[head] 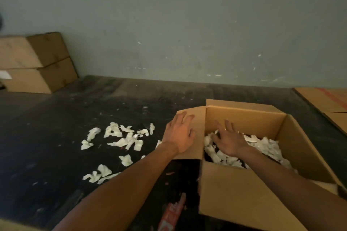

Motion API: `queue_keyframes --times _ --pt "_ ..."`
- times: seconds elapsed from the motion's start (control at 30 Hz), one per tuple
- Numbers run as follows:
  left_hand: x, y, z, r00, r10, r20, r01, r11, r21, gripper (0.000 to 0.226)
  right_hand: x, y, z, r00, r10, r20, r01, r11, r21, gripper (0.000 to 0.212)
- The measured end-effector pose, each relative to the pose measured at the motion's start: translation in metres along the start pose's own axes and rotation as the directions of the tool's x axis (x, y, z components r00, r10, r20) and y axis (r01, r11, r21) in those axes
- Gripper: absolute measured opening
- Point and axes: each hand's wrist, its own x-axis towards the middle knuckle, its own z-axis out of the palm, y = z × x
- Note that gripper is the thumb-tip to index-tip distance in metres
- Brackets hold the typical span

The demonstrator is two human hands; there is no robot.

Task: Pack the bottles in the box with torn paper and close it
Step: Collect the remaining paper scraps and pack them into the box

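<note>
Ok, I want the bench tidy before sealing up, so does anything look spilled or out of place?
Yes. Torn paper scraps lie scattered on the dark table left of the open box, rather than inside with the paper filling. The left hand rests on the box's left flap; the right hand is over the filling.

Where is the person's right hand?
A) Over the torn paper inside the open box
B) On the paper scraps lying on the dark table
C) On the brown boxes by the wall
A, the right hand is spread with straight fingers over the white torn paper inside the open box.
</note>
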Motion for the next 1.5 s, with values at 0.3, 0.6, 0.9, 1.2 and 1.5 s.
queue_keyframes --times 0.3,0.6,0.9,1.2,1.5 --pt "-0.13 -0.149 -0.069 0.946 -0.324 0.015 0.324 0.946 -0.003 0.065 -0.04 -0.186 0.059 0.974 -0.225 -0.033 0.225 0.974 0.017 0.066" --pt "-0.231 -0.247 -0.064 0.842 -0.513 0.165 0.531 0.842 -0.093 0.083 -0.059 -0.258 0.151 0.946 -0.303 0.111 0.304 0.953 0.012 0.073" --pt "-0.257 -0.298 0.011 0.745 -0.549 0.379 0.604 0.796 -0.035 0.119 -0.043 -0.21 0.243 0.968 0.094 0.232 -0.115 0.99 0.081 0.093" --pt "-0.196 -0.369 0.058 0.788 -0.526 0.319 0.502 0.85 0.161 0.123 0.068 -0.226 0.258 0.987 0.109 0.117 -0.116 0.992 0.053 0.11" --pt "-0.116 -0.411 0.064 0.88 -0.388 0.275 0.384 0.921 0.07 0.089 0.115 -0.289 0.268 0.951 -0.309 0.013 0.297 0.922 0.25 0.08"
